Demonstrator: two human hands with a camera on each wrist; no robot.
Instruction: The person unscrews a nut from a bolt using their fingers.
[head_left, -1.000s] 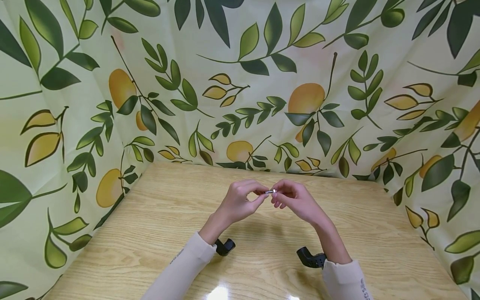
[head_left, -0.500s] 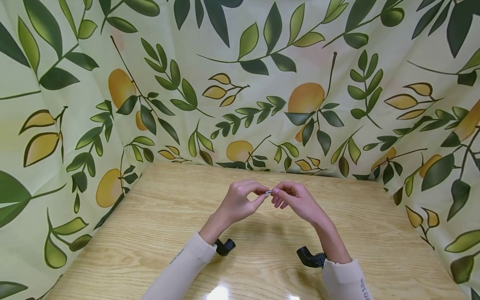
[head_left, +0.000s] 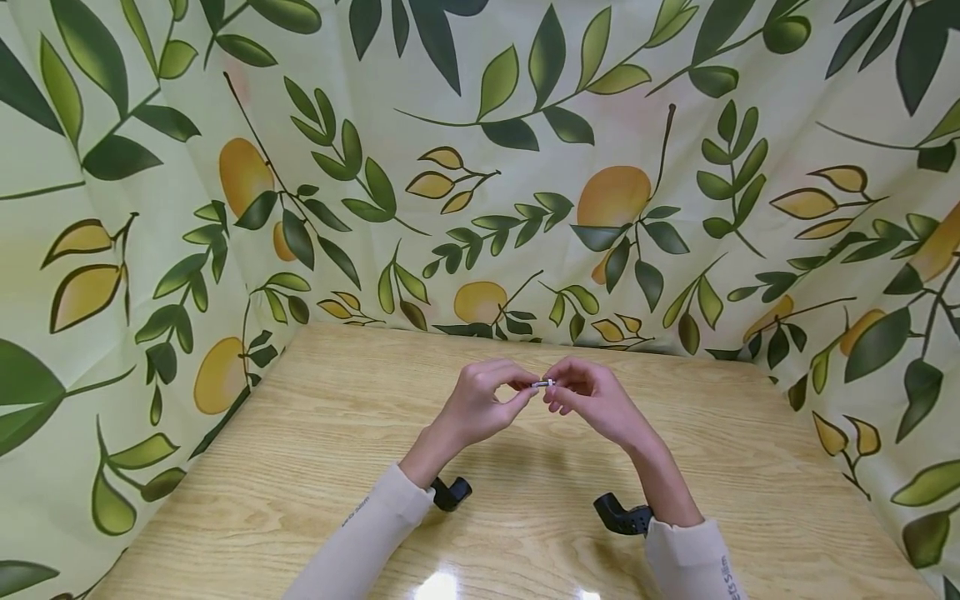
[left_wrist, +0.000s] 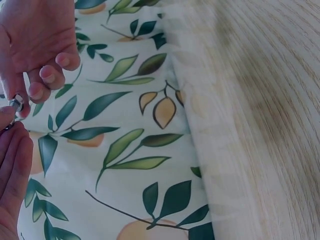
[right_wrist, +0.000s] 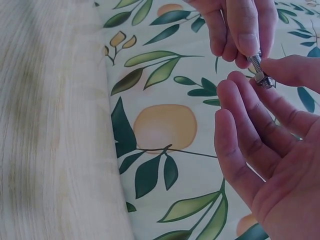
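Note:
A small silver bolt (right_wrist: 256, 62) with a threaded shank is held in the air between the two hands, over the table. My left hand (head_left: 480, 404) pinches one end of it between thumb and fingers. Around the other end, where a nut (right_wrist: 260, 77) sits, are the thumb and index finger of my right hand (head_left: 596, 404); its remaining fingers are loosely bent. In the left wrist view, fingertips partly cover the bright metal nut end. The left fingers hide the bolt's far end in the right wrist view.
Below the hands lies a light wood-grain table (head_left: 360, 408). A cloth (head_left: 480, 208) printed with leaves and orange fruit hangs behind it and at both sides. Black wrist mounts (head_left: 624, 515) stick out below the forearms.
The right thumb and fingers close over the nut end half a second ago, then spread slightly, and more of the metal shows now. The left hand stays still.

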